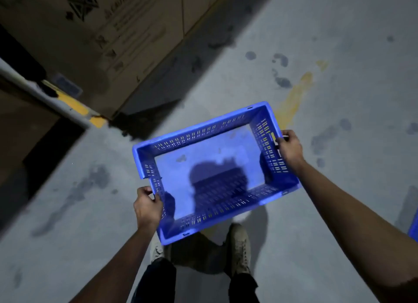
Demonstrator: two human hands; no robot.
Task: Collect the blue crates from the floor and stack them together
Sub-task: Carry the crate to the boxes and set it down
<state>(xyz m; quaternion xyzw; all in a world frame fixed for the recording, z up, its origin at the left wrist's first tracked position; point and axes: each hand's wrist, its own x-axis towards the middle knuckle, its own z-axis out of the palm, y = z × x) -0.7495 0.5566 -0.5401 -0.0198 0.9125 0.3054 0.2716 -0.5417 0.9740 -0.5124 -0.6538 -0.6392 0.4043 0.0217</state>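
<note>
A blue plastic crate [203, 133] with slotted walls is held up off the floor in front of me, open side up and empty. My left hand [147, 206] grips the rim at its near left corner. My right hand [290, 148] grips the rim of its right short wall. The left short wall has a cut-out gap in its rim. A corner of another blue crate [414, 229] shows at the right edge of the view, mostly cut off.
Large cardboard boxes [113, 42] stand at the upper left, beside a yellow floor line [77, 106] and a dark opening [34, 149]. The grey concrete floor [339, 31] has dark stains and a yellow smear [294, 97]. My feet [238, 246] are below the crate.
</note>
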